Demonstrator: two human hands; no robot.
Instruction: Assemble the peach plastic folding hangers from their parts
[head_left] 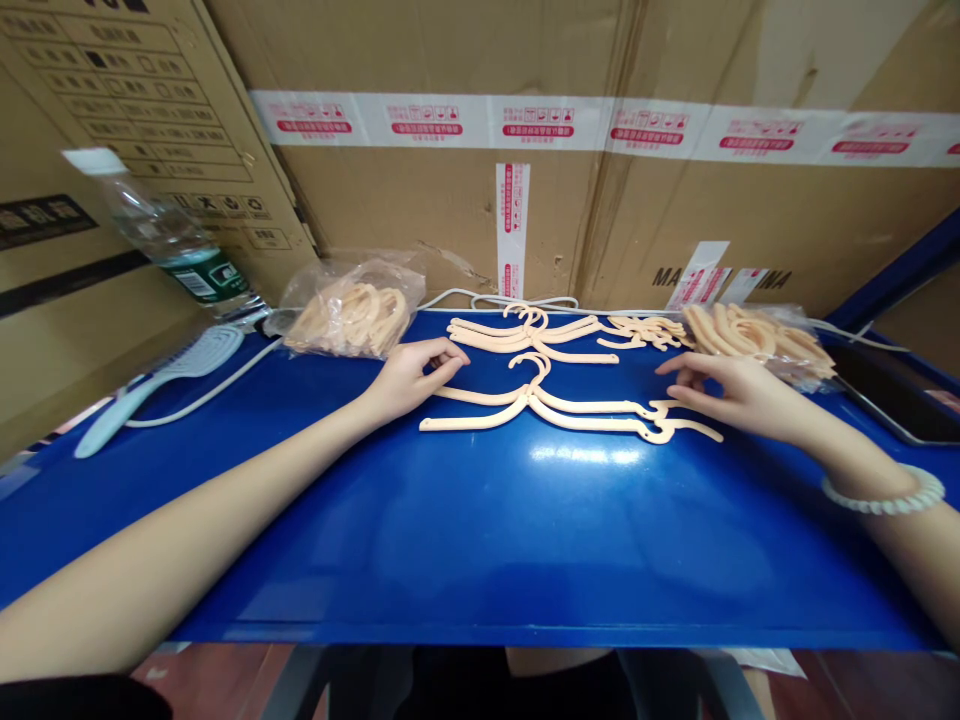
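A peach plastic hanger (547, 405) lies flat on the blue table (480, 540), with a second thin piece crossing its right arm. My left hand (409, 378) hovers just above the hanger's left arm, thumb and fingers pinched together with nothing visible in them. My right hand (731, 392) rests at the hanger's right end, its curled fingertips pressing on the tip there. A pearl bracelet (885, 497) circles my right wrist. Behind the hanger lies a stack of similar hangers (532, 335).
A clear bag of curved peach parts (352, 310) sits at the back left, another bag (757, 335) at the back right, with loose small pieces (645, 330) between. A pale hairbrush (161, 380), a water bottle (176, 240) and a white cable (217, 385) lie left. Cardboard boxes (525, 150) wall the back.
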